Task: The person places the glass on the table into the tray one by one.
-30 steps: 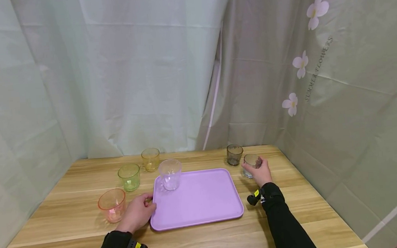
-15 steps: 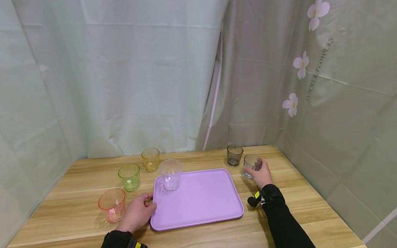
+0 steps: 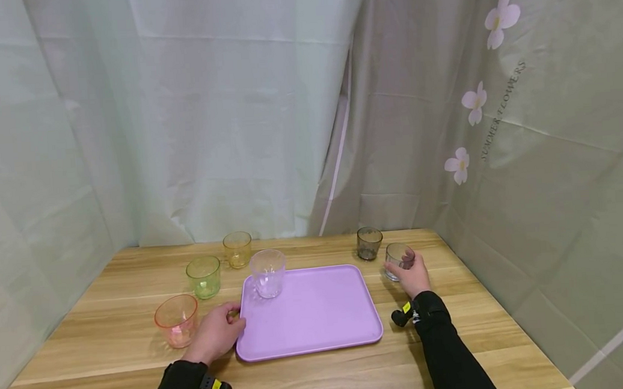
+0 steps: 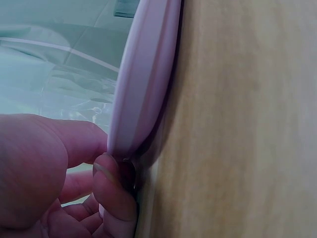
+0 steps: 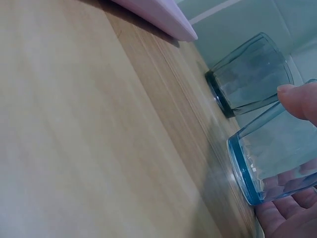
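Observation:
My left hand (image 3: 216, 332) is at the left edge of the lilac tray (image 3: 320, 314). In the left wrist view, its thumb and a finger pinch the tray's rim (image 4: 141, 84). A clear tumbler (image 3: 267, 274) with a faint lilac tint stands upright on the tray's back left corner. To the right of the tray, my right hand (image 3: 414, 276) grips a pale grey glass tumbler (image 3: 395, 269). In the right wrist view, the thumb lies on the near side of this tumbler (image 5: 277, 144) and the fingers show through and beneath it. Its base is close to the tabletop.
A darker grey tumbler (image 3: 369, 243) stands just behind the gripped one, near the table's back edge. Left of the tray are red (image 3: 177, 322), green (image 3: 204, 278) and yellow (image 3: 237, 249) tumblers. Curtains (image 3: 230, 116) hang behind the wooden table (image 3: 324, 380) and along its sides.
The fingers of my right hand have settled around the pale grey tumbler, and hand and tumbler have shifted slightly to the right. My left hand and the tray have stayed put.

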The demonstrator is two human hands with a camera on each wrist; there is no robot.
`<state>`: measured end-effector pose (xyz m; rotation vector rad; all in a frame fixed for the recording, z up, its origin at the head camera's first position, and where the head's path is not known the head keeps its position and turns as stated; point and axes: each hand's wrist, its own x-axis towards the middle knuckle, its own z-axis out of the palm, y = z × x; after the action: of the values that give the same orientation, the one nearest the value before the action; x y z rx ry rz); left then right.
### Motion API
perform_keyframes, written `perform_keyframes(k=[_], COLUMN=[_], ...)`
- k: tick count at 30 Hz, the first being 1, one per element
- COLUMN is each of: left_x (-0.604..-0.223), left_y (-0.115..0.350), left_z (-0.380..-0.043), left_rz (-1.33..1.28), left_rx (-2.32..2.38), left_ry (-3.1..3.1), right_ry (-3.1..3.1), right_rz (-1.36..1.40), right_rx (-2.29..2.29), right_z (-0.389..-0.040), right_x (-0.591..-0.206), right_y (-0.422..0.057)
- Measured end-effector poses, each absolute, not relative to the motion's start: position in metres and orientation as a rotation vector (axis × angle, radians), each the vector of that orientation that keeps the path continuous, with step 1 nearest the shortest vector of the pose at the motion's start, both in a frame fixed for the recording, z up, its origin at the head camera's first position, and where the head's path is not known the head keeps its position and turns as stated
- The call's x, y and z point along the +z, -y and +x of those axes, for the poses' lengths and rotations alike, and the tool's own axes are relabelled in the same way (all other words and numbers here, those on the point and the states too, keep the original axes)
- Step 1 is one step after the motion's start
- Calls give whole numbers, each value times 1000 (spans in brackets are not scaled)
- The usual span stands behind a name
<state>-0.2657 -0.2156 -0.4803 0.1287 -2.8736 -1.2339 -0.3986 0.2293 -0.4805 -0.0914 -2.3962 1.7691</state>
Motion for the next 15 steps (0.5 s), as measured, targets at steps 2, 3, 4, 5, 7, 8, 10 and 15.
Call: perform_keyframes(k=[2,3,4,5,7,8,10,15], left_x=[-480,-480,-480,-480,-481,-481,-480,-480], left_y=[215,215,215,215,216,216,216,215], left_z=[-266,-266,-266,-266,-266,-266,-265,-265], left_rz=[137,135,138,136,131,130,130,128], left_rx=[-1235,-1234,-1236,-1235,-1233,-1233,-1234,-1228], left_ry=[2874,2874,2874,2873,2871,2869,2867,2867], right_ry=[2388,2390,2392,2392,2398,2402,2409,2407], right_rz=[-104,-107,-109,-111,-108,-105,-98,-91], right_rx=[1775,1774,1773,1773,1772,1768,1765,1780], right_z=[-399,-400,-401,-402,-404,-406,-408,-410], right_x=[-481,-481,-482,-483,-484,-485,-486,-484], right_y=[-230,-231,-231,-232,-234,-235,-237,-239])
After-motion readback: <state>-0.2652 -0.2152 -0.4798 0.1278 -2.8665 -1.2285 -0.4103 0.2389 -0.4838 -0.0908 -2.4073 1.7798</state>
